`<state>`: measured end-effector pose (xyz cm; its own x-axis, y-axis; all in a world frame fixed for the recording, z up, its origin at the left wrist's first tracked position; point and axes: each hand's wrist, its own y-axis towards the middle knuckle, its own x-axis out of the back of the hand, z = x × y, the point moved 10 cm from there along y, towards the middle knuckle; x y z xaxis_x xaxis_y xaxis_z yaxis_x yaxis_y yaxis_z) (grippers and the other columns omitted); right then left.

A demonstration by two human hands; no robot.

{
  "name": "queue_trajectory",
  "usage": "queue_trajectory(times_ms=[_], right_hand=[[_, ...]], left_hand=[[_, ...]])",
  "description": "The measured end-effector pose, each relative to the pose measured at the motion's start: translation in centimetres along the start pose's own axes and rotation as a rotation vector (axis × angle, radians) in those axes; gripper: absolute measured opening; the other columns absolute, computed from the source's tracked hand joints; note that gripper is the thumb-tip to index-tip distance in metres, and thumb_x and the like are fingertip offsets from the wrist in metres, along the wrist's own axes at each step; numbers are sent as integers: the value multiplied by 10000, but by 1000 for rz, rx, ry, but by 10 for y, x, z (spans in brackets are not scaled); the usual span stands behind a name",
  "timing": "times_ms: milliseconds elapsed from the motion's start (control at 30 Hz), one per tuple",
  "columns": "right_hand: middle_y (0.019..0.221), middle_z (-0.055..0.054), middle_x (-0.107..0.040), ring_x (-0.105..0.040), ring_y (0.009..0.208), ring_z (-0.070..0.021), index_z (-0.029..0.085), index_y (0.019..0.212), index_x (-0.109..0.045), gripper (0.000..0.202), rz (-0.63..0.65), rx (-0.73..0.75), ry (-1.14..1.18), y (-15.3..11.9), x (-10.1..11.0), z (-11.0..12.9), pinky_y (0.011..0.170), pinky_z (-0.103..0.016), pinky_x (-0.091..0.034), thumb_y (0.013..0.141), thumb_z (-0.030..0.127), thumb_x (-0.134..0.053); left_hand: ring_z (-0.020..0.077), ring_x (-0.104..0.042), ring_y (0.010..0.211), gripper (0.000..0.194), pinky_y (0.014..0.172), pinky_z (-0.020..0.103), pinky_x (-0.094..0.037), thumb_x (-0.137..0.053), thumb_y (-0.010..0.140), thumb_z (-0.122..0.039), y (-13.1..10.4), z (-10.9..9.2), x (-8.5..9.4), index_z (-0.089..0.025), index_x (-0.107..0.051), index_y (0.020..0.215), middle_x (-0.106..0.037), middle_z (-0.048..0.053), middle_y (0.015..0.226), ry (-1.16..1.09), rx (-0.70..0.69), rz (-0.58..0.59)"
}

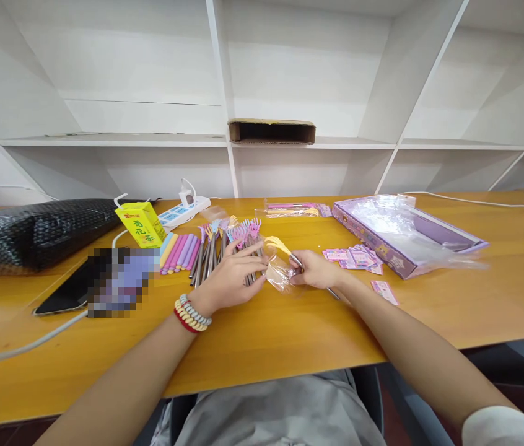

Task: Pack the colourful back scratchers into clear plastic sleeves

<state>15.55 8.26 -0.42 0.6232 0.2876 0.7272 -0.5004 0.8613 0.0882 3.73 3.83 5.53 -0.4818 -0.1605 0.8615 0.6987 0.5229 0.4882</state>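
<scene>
My right hand (315, 270) is closed round the metal rod of a yellow claw-headed stick (279, 245), whose head points up and left. Clear plastic wrap (279, 276) lies between my two hands, touching the right fingers. My left hand (235, 275) is spread, palm down, over the right part of a pile of metal sticks (210, 249) with pink, purple, blue and yellow claw heads. Left of the pile are several pastel foam-like tubes (183, 253). Small pink printed cards (357, 257) lie to the right of my right hand.
A purple open box (401, 263) with clear plastic stands at the right. Packaged sticks (292, 210) lie at the back. To the left are a yellow drink carton (140, 224), a power strip (183, 212), a phone (69, 288), cables and a black wrapped bundle (39, 235).
</scene>
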Motion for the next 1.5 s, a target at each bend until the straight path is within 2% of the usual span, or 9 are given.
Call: queue_trajectory(times_ms=[200, 433, 533, 600, 833, 1033, 1200, 1333, 1500], right_hand=[[631, 57, -441, -374, 569, -85, 190, 687, -352, 248, 42, -8, 0, -1, -5, 1, 521, -214, -274, 613, 222, -587], [631, 46, -455, -399, 565, -88, 189, 682, -347, 199, -117, 6, 129, 2, 7, -1, 524, -216, -303, 655, 209, -543], [637, 49, -487, -441, 513, -88, 199, 719, -335, 221, -137, -53, 364, 3, 3, -7, 485, -216, -319, 677, 232, -549], [619, 59, -470, -434, 486, -83, 204, 717, -321, 259, -189, -59, 458, 3, 5, -7, 471, -217, -324, 683, 255, -572], [559, 70, -328, -311, 497, -71, 201, 665, -286, 337, -355, 13, 348, -4, 24, 6, 485, -219, -275, 748, 369, -567], [555, 63, -303, -267, 519, -74, 191, 633, -307, 377, -427, 47, 101, -11, 32, 28, 487, -222, -238, 764, 447, -552], [556, 65, -375, -315, 512, -71, 188, 655, -362, 353, -361, 89, -2, -13, 24, 39, 490, -218, -260, 700, 416, -628], [560, 67, -423, -357, 493, -63, 187, 673, -381, 308, -286, 134, 20, -13, 16, 42, 486, -205, -291, 674, 336, -651], [556, 66, -444, -375, 490, -66, 188, 689, -383, 336, -246, 143, 85, -14, 12, 44, 476, -199, -306, 665, 369, -665]], left_hand=[[212, -601, 937, 254, 927, 423, -355, -467, 836, -318, -3, 39, -20, -206, -647, 975, -687, 38, 960, -49, 252, 75], [201, -618, 866, 509, 792, 328, -437, -492, 825, -341, -5, 34, -15, -183, -413, 1303, -678, 39, 966, -159, 338, 18], [154, -615, 668, 522, 642, 276, -449, -449, 852, -354, -7, 33, -21, -187, -353, 1338, -678, -1, 812, -288, 410, 75], [147, -591, 614, 473, 622, 276, -434, -446, 855, -374, -6, 31, -19, -191, -416, 1290, -648, -22, 700, -252, 425, 71], [164, -535, 673, 347, 730, 338, -401, -505, 821, -418, 1, 5, -6, -185, -592, 1062, -594, 12, 673, -16, 190, -34], [272, -480, 1073, 609, 936, 428, -334, -612, 715, -463, 3, -20, 2, -163, -495, 1232, -550, 131, 1127, 48, -17, -46], [281, -362, 1246, 645, 1041, 430, -221, -605, 737, -388, 4, -25, 1, -147, -410, 1303, -472, 142, 1304, 53, -69, -23], [263, -425, 1197, 517, 1041, 440, -196, -573, 771, -353, 5, -26, -3, -173, -470, 1244, -557, 115, 1198, 53, -83, 8], [251, -474, 1124, 452, 991, 433, -249, -579, 759, -321, 6, -24, -1, -184, -519, 1185, -570, 117, 1112, 83, -84, 5]])
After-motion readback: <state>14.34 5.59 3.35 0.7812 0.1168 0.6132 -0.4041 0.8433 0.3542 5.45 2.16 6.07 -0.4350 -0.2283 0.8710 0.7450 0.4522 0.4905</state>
